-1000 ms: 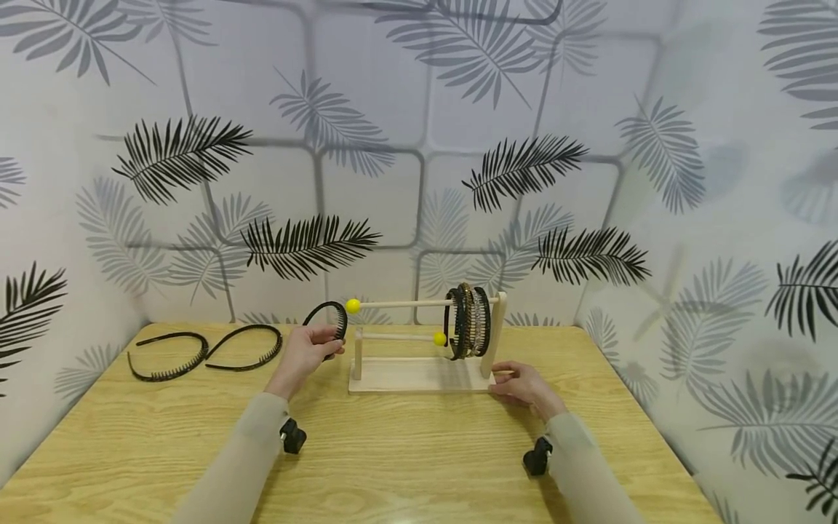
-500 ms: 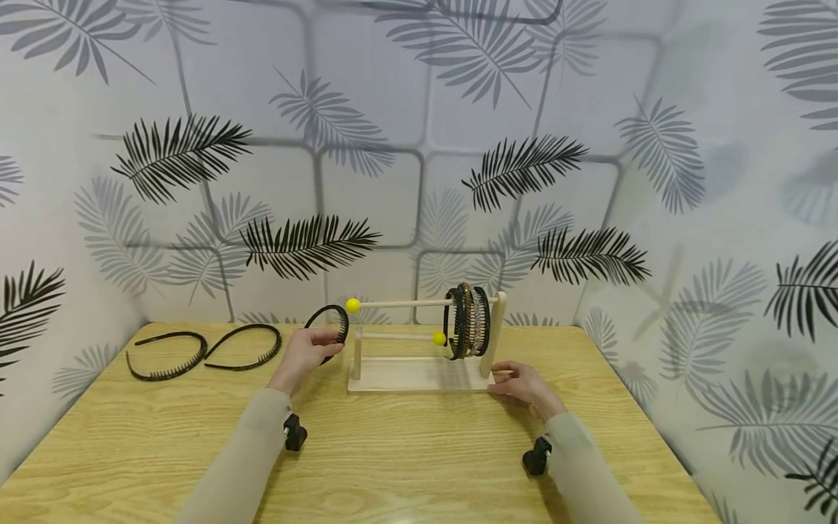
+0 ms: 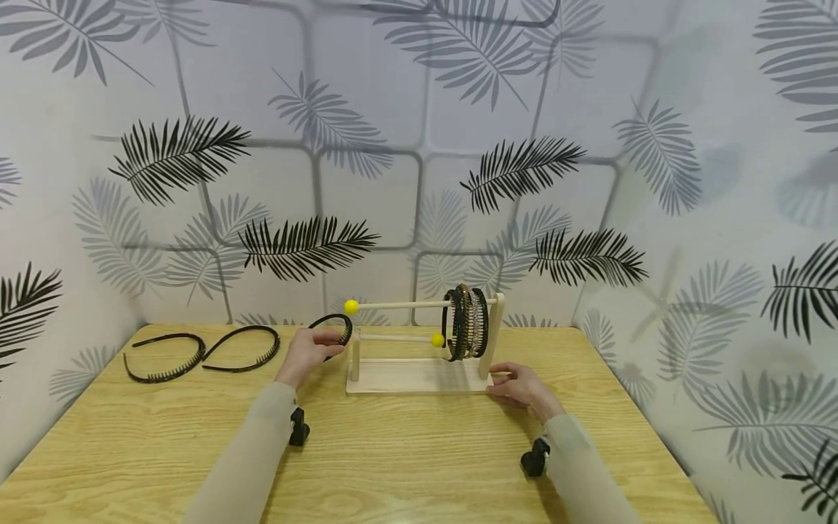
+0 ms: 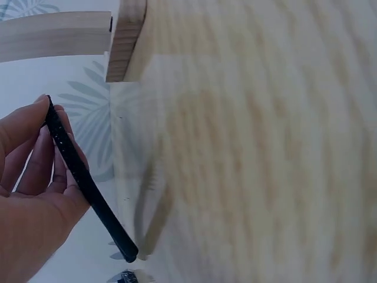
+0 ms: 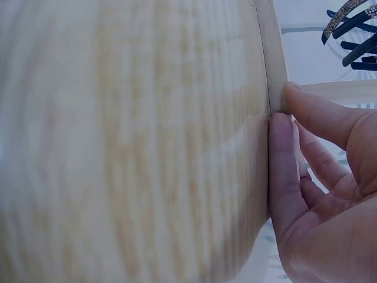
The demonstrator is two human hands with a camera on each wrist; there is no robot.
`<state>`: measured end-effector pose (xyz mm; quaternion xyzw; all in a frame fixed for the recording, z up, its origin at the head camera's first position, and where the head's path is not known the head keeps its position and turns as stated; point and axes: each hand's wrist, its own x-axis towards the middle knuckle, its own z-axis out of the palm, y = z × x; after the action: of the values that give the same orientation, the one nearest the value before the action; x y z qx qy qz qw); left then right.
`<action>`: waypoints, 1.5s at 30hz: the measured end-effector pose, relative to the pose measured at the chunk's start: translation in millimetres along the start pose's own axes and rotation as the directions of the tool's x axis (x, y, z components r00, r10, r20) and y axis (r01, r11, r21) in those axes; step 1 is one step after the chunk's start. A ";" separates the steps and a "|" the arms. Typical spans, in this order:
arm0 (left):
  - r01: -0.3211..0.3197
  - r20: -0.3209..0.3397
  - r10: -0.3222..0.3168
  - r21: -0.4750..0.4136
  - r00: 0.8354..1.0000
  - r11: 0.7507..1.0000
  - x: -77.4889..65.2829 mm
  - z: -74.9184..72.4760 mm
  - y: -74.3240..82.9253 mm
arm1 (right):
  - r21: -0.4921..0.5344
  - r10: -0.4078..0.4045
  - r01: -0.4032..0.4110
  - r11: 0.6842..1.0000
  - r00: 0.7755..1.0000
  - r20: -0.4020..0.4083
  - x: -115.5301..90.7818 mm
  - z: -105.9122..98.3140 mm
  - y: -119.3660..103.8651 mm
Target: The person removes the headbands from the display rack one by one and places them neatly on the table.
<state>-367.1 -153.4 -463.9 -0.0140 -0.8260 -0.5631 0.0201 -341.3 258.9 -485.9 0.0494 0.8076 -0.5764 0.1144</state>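
My left hand [image 3: 308, 355] pinches a black toothed headband [image 3: 348, 331] at the left end of a pale wooden headband stand [image 3: 419, 377]. In the left wrist view, one arm of the headband [image 4: 88, 186] slants down from between thumb and fingers, its tip near the tabletop. Several black and glittery headbands [image 3: 466, 320] hang on the stand's upper rod, bunched at the right upright. My right hand [image 3: 524, 386] holds the front right corner of the base. There, the right wrist view has thumb and index finger on the base's edge [image 5: 273, 59].
Two black headbands lie on the wooden table to the left, a far one [image 3: 172, 376] and a nearer one [image 3: 262, 360]. Yellow balls cap the upper rod [image 3: 351, 307] and the lower rod [image 3: 437, 340]. A leaf-patterned wall [image 3: 393, 204] rises behind.
The headband in my left hand has tilted, its top dropping lower beside the upper rod's yellow ball. My left forearm has shifted slightly right. The right hand keeps its place on the base.
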 end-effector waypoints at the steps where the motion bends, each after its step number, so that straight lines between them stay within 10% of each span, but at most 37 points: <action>1: -0.001 -0.007 0.001 0.000 1.000 1.000 0.3 -0.2 -1.8 | 0.003 0.001 -0.001 1.000 1.000 -0.004 0.0 0.1 0.0; 28: 0.000 -0.037 0.006 0.153 0.999 0.988 4.7 -11.0 -12.7 | -0.046 0.033 -0.035 0.998 0.999 -0.038 -2.1 1.2 -2.1; 45: 0.028 -0.069 -0.022 0.075 0.997 0.997 4.4 -12.1 -14.7 | -0.046 0.017 -0.018 0.999 0.999 -0.035 -3.8 1.3 -3.0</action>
<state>-371.9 -170.0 -472.9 0.0164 -0.8458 -0.5316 0.0418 -338.1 256.9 -482.6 0.0640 0.8220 -0.5558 0.1064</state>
